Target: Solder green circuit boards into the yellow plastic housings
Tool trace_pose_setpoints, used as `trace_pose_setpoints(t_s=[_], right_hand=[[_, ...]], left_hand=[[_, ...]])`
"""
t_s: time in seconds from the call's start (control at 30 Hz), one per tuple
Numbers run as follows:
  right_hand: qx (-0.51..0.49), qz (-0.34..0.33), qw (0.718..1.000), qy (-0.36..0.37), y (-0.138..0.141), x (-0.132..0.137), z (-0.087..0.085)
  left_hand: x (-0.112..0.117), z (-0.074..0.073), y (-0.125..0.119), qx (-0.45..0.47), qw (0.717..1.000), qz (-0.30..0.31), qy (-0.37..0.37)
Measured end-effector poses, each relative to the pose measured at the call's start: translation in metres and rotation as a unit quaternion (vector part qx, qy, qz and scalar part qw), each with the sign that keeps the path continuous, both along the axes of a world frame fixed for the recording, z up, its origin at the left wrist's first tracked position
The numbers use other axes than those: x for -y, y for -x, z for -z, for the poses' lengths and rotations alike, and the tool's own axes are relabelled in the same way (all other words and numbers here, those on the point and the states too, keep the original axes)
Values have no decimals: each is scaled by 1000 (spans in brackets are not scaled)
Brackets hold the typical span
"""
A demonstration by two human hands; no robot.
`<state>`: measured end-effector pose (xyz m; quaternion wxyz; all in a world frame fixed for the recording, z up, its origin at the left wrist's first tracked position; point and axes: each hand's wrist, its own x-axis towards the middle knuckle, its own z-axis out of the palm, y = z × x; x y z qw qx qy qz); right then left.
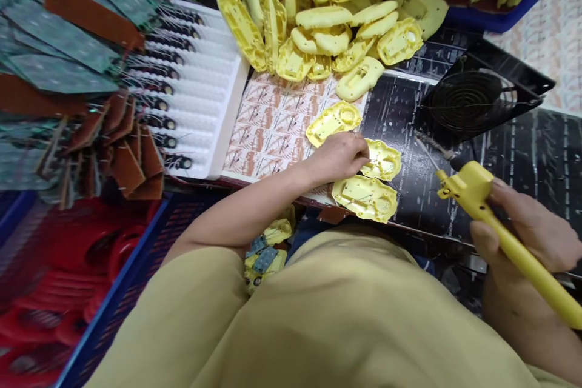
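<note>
My right hand [536, 224] is wrapped round a yellow soldering gun [504, 224]. Its thin metal tip points to the upper left, near a black fan and apart from the shells. My left hand [341, 154] is closed in a pinch over the left end of a yellow plastic shell half [384, 159]; whatever its fingers hold is hidden. Just in front of that lies another shell half [366, 197], its inside facing up with thin wires in it. A third shell half [334, 122] lies behind my left hand, also hollow side up.
A pile of yellow shells [322, 30] covers the back. On the left stands a white ribbed tray [213, 85] with wired black parts, beside stacked green circuit boards [68, 36]. The black fan [473, 91] sits at right. A blue basket [113, 303] holds red parts.
</note>
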<state>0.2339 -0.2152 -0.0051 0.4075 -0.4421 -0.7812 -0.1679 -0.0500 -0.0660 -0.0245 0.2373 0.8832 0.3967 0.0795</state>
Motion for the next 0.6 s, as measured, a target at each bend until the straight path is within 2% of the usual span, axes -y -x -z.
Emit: trace_pose_setpoints(t_s=[0.13, 0.3, 0.43, 0.6], right_hand=[[-52, 16, 998, 43, 7, 9, 17], [-83, -48, 992, 77, 20, 10, 36], [-87, -108, 987, 82, 23, 2, 35], [-35, -129, 984, 114, 21, 2, 25]], left_hand=[[0, -2, -1, -9, 1000, -9, 4], [0, 0, 1, -11, 1000, -6, -7], [0, 3, 0, -2, 1000, -1, -19], [1, 1, -2, -13, 1000, -4, -21]])
